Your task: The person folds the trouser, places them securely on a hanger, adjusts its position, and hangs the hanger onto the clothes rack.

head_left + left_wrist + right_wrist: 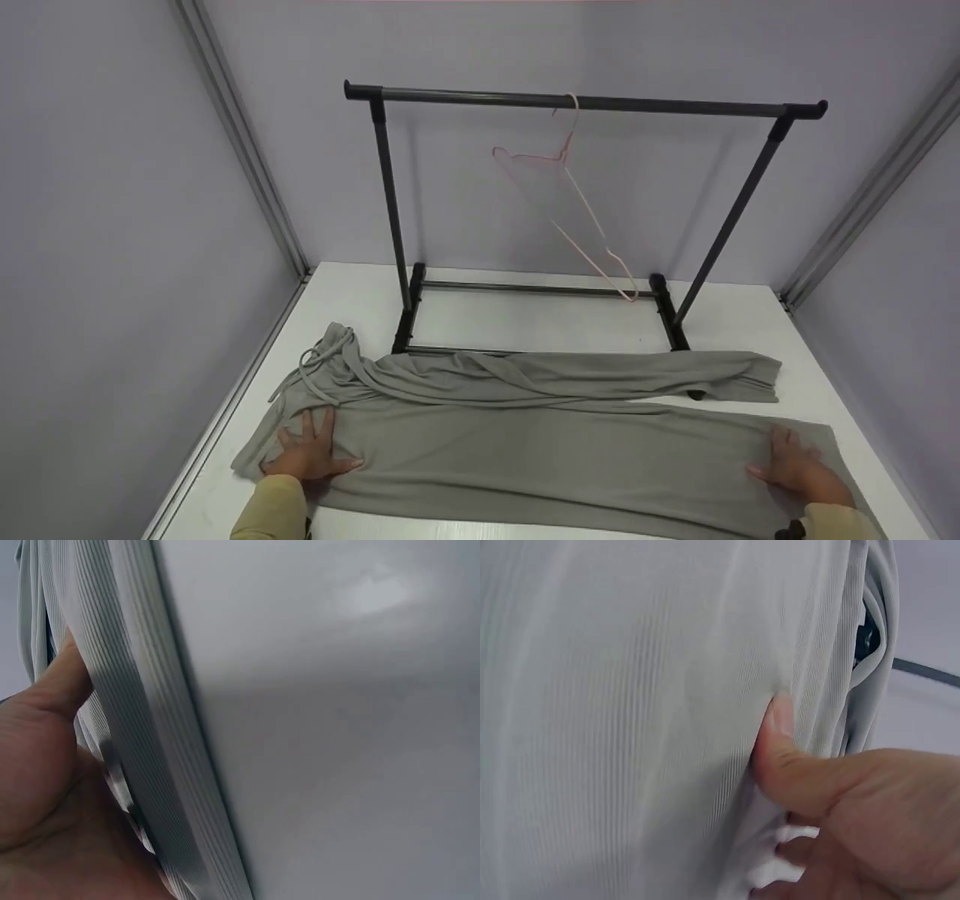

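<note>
A pair of grey ribbed trousers lies stretched sideways across the white table, waist at the left. Its drawstring trails loose near the bunched far side of the waist. One leg is spread flat in front, while the other runs rumpled behind it. My left hand rests on the waist end with fingers spread. At the hem end, my right hand presses on the front leg, fingers apart. In the right wrist view, the right thumb pushes a crease into the ribbed cloth. Folds partly cover the left fingers in the left wrist view.
A black garment rack stands behind the trousers, its feet partly covered by the rear leg. From its top bar hangs a pink hanger, turned at an angle. Grey-white panels enclose the table at the back and both sides.
</note>
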